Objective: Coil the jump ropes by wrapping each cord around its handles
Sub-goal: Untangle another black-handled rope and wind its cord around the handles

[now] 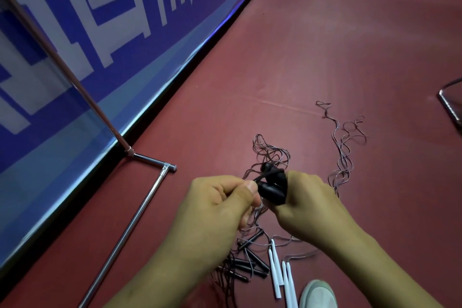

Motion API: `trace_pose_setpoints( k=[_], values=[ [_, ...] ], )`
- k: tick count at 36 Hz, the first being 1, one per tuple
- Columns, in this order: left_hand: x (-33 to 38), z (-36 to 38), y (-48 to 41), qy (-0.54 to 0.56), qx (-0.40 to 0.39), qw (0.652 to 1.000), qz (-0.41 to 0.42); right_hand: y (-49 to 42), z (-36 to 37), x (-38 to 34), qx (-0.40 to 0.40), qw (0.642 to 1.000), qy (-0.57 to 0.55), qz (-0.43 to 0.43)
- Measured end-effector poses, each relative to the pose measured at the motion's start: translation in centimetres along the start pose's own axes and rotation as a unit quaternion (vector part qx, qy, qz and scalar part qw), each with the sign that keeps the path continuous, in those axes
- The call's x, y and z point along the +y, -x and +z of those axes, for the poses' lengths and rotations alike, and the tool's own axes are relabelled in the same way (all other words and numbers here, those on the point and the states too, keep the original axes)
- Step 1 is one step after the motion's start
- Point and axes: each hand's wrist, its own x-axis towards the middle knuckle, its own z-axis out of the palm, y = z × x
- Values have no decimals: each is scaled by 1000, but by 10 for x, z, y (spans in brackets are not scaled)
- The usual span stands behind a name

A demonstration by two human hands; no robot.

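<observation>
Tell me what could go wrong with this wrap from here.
1. The left hand pinches a cord that runs to the black handles gripped in the right hand, just in front of a tangle of loose cords. Pulling it tight may drag in a stray strand or form a knot.
2. On the floor below the hands lie spare black handles and white handles among more cords. Hanging slack could snag them.

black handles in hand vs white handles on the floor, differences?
The black handles are gripped together in the right hand, off the floor; the white handles lie on the floor beside a shoe. The left hand pinches cord at the black handles; no hand touches the white handles. Both sets trail thin loose cord.
</observation>
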Motion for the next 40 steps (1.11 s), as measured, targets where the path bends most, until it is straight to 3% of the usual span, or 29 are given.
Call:
trace_pose_setpoints(
  k=[4, 8, 17, 21, 26, 35, 40],
  values=[
    [-4, -1, -3, -17, -25, 999, -35, -1, -6, -2, 1, 999, -36, -15],
    [-5, 0, -7, 13, -32, 996, -76, 4, -3, -5, 21, 999, 8, -26],
    [-4, -10, -21, -96, -19, 994, -43, 18, -4, -18, 9, 989, 124, -81],
    [-5, -14, -26, -107, -23, 992, -57, 21, -1, -22, -13, 985, 135, -104],
    [-16, -23, -40, -219, 14, 974, -62, 23, -1, -24, -50, 980, 132, -142],
    [-11, -46, -47, 10, -31, 979, -201, 17, -2, 0, -14, 982, -130, -139],
    [-2, -51, -42, -6, -54, 984, -171, 15, -6, 13, -30, 983, -119, -133]
  ],
)
